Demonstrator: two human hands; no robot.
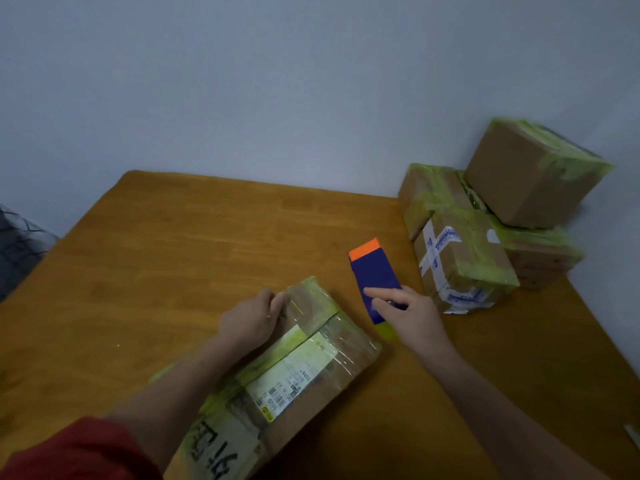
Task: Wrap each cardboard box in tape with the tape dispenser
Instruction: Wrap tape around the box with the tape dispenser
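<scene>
A long cardboard box (304, 362) with a white label and bands of yellow-green tape lies in front of me on the wooden table (173, 258). My left hand (251, 318) grips its far left corner, fingers curled over the edge. The blue tape dispenser (375, 275) with an orange tip stands just right of the box. My right hand (410, 311) holds the dispenser's near end, forefinger stretched along its blue side. A bit of yellow-green tape shows below that hand.
Several taped cardboard boxes (464, 258) are stacked at the table's back right corner, one (533, 171) tilted on top. A wall runs behind the table. A dark object (17, 247) lies off the left edge. A red sleeve (76, 452) covers my left upper arm.
</scene>
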